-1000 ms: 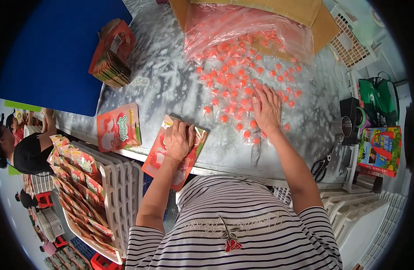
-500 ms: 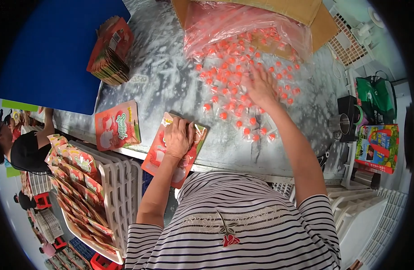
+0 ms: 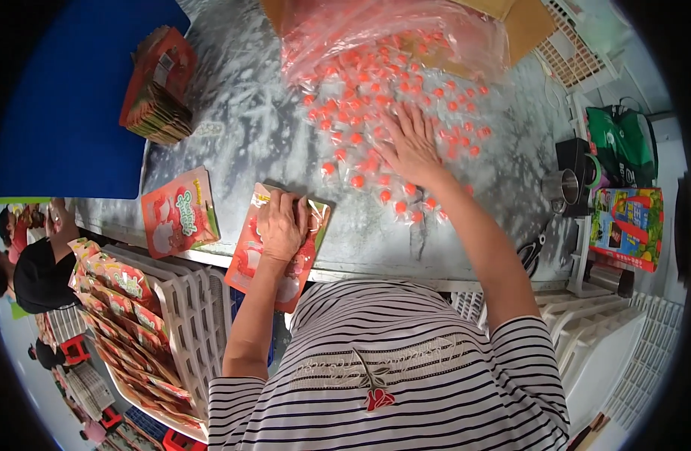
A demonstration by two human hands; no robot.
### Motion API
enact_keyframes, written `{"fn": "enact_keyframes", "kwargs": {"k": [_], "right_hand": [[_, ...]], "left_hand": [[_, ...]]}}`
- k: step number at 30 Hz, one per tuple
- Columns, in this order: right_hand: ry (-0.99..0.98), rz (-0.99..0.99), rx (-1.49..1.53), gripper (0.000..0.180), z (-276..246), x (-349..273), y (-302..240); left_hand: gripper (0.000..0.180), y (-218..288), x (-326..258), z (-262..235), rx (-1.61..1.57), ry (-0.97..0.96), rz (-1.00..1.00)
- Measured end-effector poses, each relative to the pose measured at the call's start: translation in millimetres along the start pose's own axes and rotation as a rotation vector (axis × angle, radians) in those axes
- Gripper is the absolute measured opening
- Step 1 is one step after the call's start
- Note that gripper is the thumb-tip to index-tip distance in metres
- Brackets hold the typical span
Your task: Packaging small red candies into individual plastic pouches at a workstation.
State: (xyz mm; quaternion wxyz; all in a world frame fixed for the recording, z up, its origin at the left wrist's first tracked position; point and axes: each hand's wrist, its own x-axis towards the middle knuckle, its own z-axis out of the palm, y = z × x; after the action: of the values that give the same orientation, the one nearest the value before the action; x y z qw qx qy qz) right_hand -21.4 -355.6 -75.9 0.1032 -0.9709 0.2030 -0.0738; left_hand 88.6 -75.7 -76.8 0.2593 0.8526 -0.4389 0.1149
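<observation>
While the left hand: left hand (image 3: 283,224) stays clamped on the red printed foil pouch (image 3: 279,242) at the table edge
Right hand: right hand (image 3: 413,143) has slid farther up, fingers spread flat over the small red-and-clear wrapped candies (image 3: 360,113); raking seems under way

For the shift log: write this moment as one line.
left hand grips red pouch at table edge | right hand flat, open on loose red candies | second pouch left

Bright, even daylight; fisheye-bent edges.
</observation>
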Motion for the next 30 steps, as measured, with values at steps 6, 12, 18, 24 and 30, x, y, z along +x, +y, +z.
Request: {"fn": "enact_keyframes", "kwargs": {"k": [6,12,18,24,30], "right_hand": [[0.080,-0.036,0.020,0.066,-3.3,-12.9,-32.9],[0.071,-0.138,0.243,0.057,11.2,-49.3,-66.3],[0.263,0.163,0.824,0.032,-35.3,-100.4,-27.3],[0.267,0.068,0.573,0.032,-32.2,-152.7,-10.5],[0.244,-0.062,0.576,0.028,-25.9,-142.9,-33.0]], "left_hand": [[0.012,-3.4,-0.3,3.6,0.000,-0.003,-0.007],[0.012,1.5,0.1,3.1,0.004,-0.012,0.006],[0.013,-0.9,-1.4,1.4,0.020,-0.018,-0.014],[0.013,-0.5,1.0,-0.9,0.025,-0.006,0.002],[0.013,0.0,1.4,1.8,0.007,-0.015,-0.012]]}}
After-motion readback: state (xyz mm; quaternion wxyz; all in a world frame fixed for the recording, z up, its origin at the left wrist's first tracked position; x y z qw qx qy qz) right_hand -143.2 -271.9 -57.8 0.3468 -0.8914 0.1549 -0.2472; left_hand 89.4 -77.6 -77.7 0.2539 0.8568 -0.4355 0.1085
